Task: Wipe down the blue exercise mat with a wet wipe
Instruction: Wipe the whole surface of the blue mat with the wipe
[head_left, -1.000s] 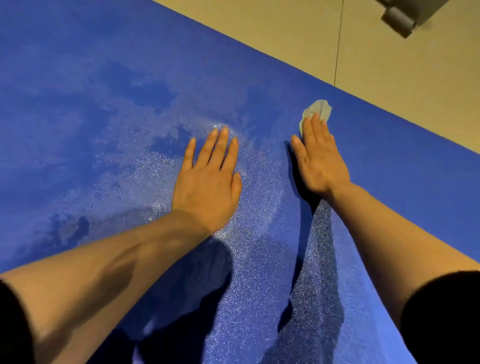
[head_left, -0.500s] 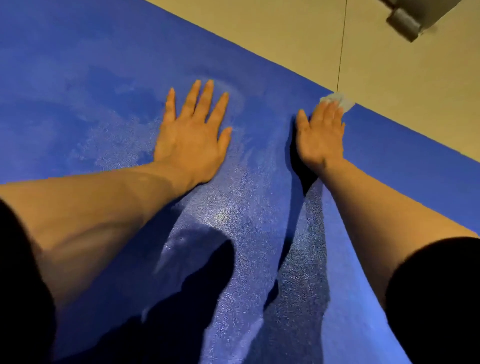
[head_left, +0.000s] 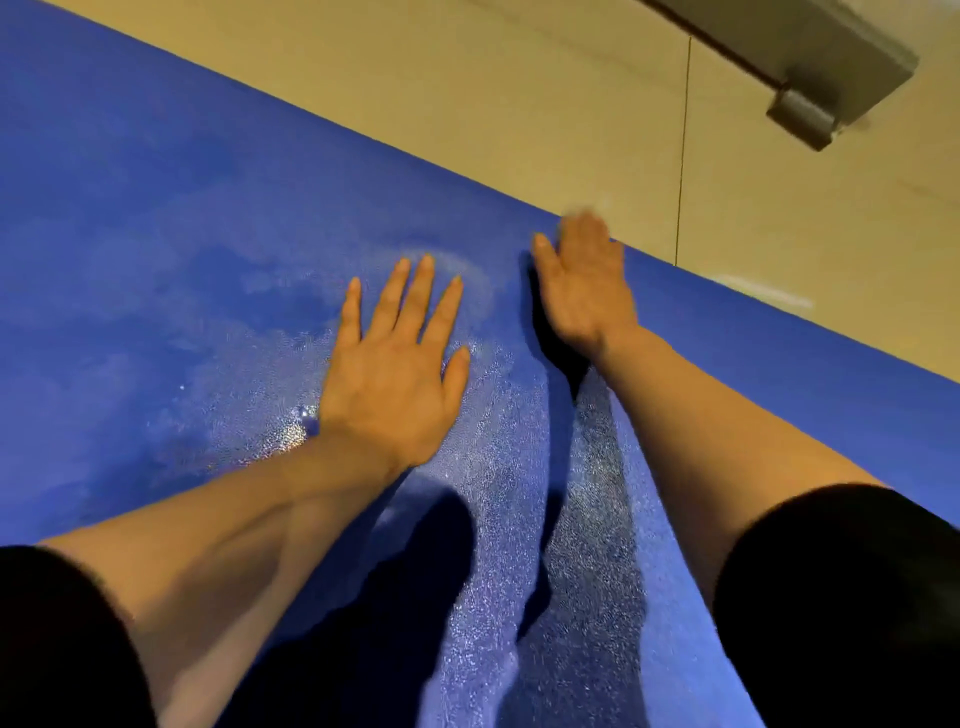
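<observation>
The blue mat is spread across the left and centre of the frame. The left hand is laid flat on it, fingers straight. The blurred right hand is pressed flat at the mat's upper edge; a pale wipe is faintly seen beneath its fingertips.

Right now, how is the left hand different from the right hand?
The left hand lies flat in the middle of the blue mat with fingers spread; the right hand reaches the mat's far edge with fingers together. The left hand looks sharp, the right hand blurred. A pale blur at the right fingertips may be the wipe; nothing shows under the left. Both are open, palm down.
</observation>
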